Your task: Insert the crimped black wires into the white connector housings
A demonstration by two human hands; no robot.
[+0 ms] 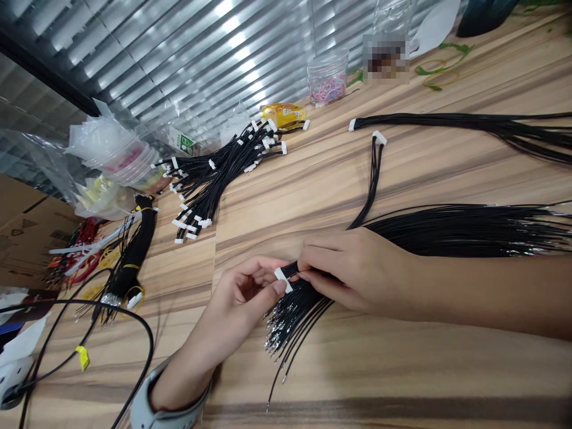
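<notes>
I get one view only, from the camera on the person's head, facing forward and steeply down onto the wooden table (402, 369). It sits close: the left hand (241, 298) and right hand (353, 268) fill the lower middle, the slatted blind (201, 47) the upper left.

On the bench (402, 369), the left hand (241, 298) and right hand (353, 268) meet near the middle, a connector (283, 279) between their fingers. A sheaf of loose wires (469, 229) runs from under the right hand off to the right. Behind it lies a single harness (374, 173), and farther back a wire bundle (447, 121). A heap of harnesses (218, 173) lies behind and left of the hands, with a jar (328, 77) beyond it.
</notes>
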